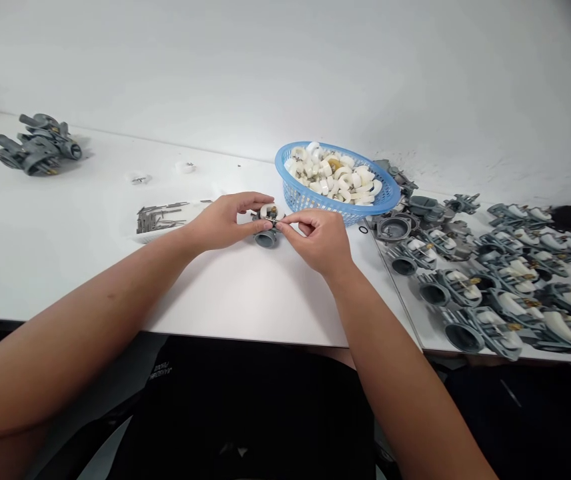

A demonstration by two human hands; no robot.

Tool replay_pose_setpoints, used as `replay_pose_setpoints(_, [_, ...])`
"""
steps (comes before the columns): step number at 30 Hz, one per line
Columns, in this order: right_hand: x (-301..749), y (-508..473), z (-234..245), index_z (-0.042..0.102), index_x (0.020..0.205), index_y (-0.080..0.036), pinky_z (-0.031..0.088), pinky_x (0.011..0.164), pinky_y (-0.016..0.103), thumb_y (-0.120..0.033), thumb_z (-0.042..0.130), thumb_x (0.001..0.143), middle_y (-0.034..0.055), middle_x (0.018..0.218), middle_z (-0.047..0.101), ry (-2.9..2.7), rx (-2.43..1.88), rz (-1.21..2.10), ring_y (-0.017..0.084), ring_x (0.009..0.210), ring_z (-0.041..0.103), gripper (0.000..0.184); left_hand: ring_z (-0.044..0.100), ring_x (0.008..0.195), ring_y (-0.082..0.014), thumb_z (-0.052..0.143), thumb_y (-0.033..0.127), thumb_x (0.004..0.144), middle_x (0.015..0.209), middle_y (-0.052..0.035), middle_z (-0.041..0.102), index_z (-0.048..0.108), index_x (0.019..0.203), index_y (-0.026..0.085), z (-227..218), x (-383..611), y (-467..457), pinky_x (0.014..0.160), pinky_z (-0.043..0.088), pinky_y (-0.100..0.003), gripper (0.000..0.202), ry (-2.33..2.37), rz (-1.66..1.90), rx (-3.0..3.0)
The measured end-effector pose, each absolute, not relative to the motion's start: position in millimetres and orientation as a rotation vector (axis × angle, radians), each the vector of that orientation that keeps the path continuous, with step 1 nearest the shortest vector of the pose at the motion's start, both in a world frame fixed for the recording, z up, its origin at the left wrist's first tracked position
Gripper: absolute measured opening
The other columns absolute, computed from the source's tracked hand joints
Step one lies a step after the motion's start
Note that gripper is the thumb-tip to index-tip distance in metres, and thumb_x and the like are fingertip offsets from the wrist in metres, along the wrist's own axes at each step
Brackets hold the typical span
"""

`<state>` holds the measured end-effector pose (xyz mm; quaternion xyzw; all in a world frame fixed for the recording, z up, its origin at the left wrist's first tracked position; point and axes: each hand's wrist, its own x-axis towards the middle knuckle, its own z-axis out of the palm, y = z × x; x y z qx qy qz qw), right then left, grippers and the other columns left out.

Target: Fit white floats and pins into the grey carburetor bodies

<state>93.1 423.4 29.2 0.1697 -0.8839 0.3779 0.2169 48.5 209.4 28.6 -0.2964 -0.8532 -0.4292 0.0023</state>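
Observation:
A small grey metal carburetor body (267, 237) with a white float on top rests on the white table (65, 267), between both hands. My left hand (225, 221) curls around its left side, fingers closed on it. From the right, my right hand (318, 239) pinches at the top of the part, thumb and forefinger pressed together on something too small to make out.
A blue basket (295, 193) of white floats stands just behind the hands. A pile of thin metal pins (158, 217) lies to the left. Several grey carburetors (490, 287) fill the right side. A few more carburetor bodies (35, 143) lie at the far left.

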Motion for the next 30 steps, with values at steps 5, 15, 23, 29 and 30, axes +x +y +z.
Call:
replay_pose_setpoints(5, [94.0,420.4,27.8,0.079,0.079,-0.020,0.028,0.055,0.028,-0.029,0.071,0.082,-0.0039,0.054,0.046,-2.448,0.420,1.067,0.009,0.053,0.037,0.012,0.059,0.128,-0.0321,0.067,0.064,0.083,0.139,-0.0084,0.063,0.062,0.137,0.027,27.9,47.3,209.0,0.110,0.048,-0.046,0.065,-2.664,-1.340,-0.939])
replay_pose_setpoints(15, [92.8,422.5,24.0,0.081,0.086,-0.020,0.032,0.058,0.026,-0.023,0.067,0.086,-0.0035,0.055,0.048,-2.402,0.541,0.993,0.010,0.055,0.042,0.014,0.058,0.128,-0.0303,0.066,0.061,0.086,0.138,-0.0086,0.064,0.060,0.137,0.025,23.8,42.6,207.9,0.108,0.047,-0.044,0.063,-2.632,-1.325,-0.969])
replay_pose_setpoints(23, [94.1,418.8,25.4,0.078,0.086,-0.019,0.032,0.058,0.026,-0.025,0.063,0.087,-0.0030,0.057,0.045,-2.447,0.513,0.837,0.011,0.056,0.041,0.016,0.061,0.122,-0.0304,0.063,0.059,0.087,0.138,-0.0100,0.063,0.059,0.137,0.024,24.2,42.5,208.1,0.096,0.051,-0.042,0.061,-2.654,-1.277,-0.959])
replay_pose_setpoints(29, [95.4,415.2,23.6,0.075,0.087,-0.018,0.033,0.060,0.025,-0.025,0.060,0.089,-0.0019,0.059,0.046,-2.435,0.519,0.740,0.013,0.060,0.045,0.016,0.061,0.120,-0.0289,0.063,0.060,0.087,0.136,-0.0097,0.064,0.060,0.135,0.023,23.0,42.2,208.0,0.097,0.050,-0.041,0.060,-2.634,-1.274,-0.983])
replay_pose_setpoints(30, [95.3,414.9,23.5,0.075,0.087,-0.018,0.032,0.060,0.025,-0.025,0.060,0.090,-0.0018,0.059,0.047,-2.430,0.518,0.733,0.013,0.060,0.045,0.016,0.061,0.120,-0.0286,0.063,0.059,0.088,0.136,-0.0096,0.064,0.060,0.135,0.023,23.0,42.3,208.0,0.097,0.050,-0.041,0.060,-2.633,-1.276,-0.984])
